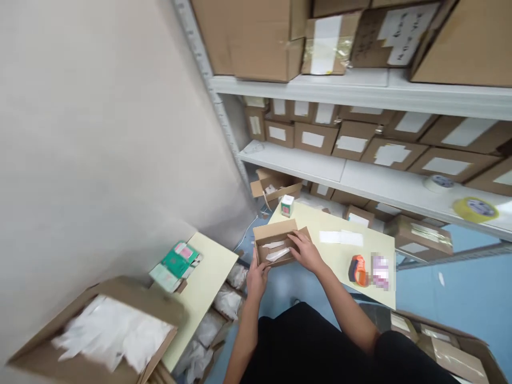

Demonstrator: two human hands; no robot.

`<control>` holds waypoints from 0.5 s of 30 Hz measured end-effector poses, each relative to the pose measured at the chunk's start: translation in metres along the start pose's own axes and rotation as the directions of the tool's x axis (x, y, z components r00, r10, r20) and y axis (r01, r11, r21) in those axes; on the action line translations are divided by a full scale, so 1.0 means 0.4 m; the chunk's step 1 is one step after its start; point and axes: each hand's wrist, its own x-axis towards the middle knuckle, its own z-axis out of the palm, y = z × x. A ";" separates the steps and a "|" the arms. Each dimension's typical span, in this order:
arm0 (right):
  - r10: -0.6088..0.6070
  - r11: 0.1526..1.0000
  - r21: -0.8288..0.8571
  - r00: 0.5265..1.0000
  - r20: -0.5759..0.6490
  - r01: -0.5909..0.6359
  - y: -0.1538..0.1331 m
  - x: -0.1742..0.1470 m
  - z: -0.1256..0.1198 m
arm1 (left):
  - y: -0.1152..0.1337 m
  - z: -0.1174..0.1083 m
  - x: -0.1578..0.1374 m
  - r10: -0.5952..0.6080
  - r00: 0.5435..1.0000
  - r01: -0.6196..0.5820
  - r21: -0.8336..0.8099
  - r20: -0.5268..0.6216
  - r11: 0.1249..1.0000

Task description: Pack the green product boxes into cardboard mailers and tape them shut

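Observation:
A small opened cardboard box (276, 230) is held in front of me, tilted so that its inside shows. Two white, narrow pieces (278, 254) lie in it; whether they are paper or plastic packets I cannot make out. My left hand (258, 274) grips the box at its near left corner, thumb along the side. At the right end, my right hand (307, 252) holds the rim with its fingers reaching over the edge. Just beyond the box, a small white and green carton (287, 206) stands on the pale yellow table (334, 266).
White paper strips (341, 238), an orange tape dispenser-like item (360, 270) and a blurred pinkish bundle (381, 272) lie to the right. Flattened green cartons (180, 262) are on the left table. Shelves (312, 160) of labelled boxes rise ahead; a large carton (96, 282) with white bags sits lower left.

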 end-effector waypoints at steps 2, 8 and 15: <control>0.100 0.994 -0.027 0.993 -0.063 -0.102 0.077 -0.018 -0.043 | 0.043 0.061 0.076 0.071 0.991 -0.069 -0.023 0.112 0.997; 0.322 0.943 -0.021 0.928 -0.186 -0.332 0.216 -0.063 -0.088 | 0.100 0.220 0.261 0.249 0.901 -0.218 -0.127 0.356 0.968; 0.518 0.852 0.053 0.824 -0.229 -0.521 0.270 -0.015 -0.063 | 0.071 0.360 0.466 0.256 0.811 -0.187 -0.181 0.526 0.966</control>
